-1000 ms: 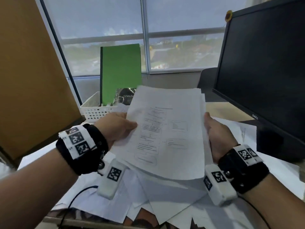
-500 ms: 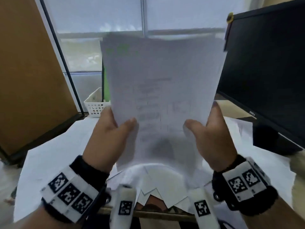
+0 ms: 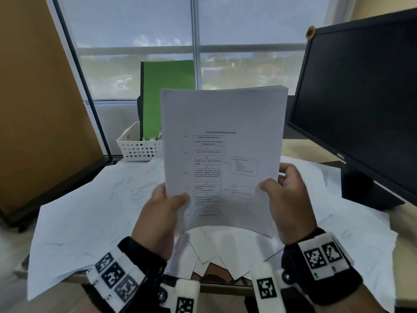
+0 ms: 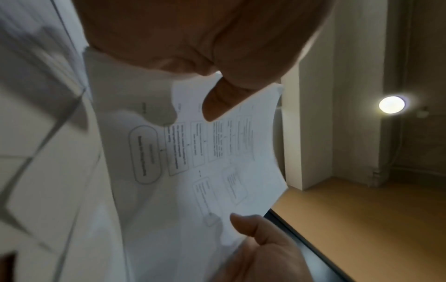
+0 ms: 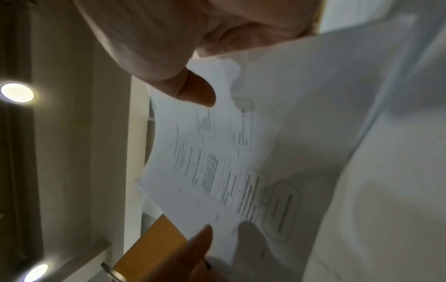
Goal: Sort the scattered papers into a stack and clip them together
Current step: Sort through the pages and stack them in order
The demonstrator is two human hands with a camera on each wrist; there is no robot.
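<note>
Papers [image 3: 223, 141] gathered so far stand upright in the middle of the head view, held above the desk [image 3: 293, 145] with a printed flowchart facing the person. The left hand [image 3: 158, 213] grasps the lower left edge, thumb on the front sheet and fingers behind; the right hand [image 3: 288, 197] grasps the lower right edge the same way. Both wrist views confirm a thumb [image 4: 217, 101] pressing on the printed face. At the upper right corner of the stack the sheet edges show slightly stepped, so the pile is not yet square.

The step in hand looks like jogging the stack even. To do it well, the person would loosen each grip just enough for the sheets to slide, tap the bottom edge on a flat part of the desk, then turn the pile and tap a long edge too. Tapping on the loose sheets [image 3: 90, 213] lying across the lower half of the frame could let the edge skid, and many of those sheets remain to be added. A white basket [image 3: 137, 150] and green folder [image 3: 167, 96] stand at centre left, a monitor [image 3: 365, 105] at right. No clip is visible in any view, so one must be found before fastening.
</note>
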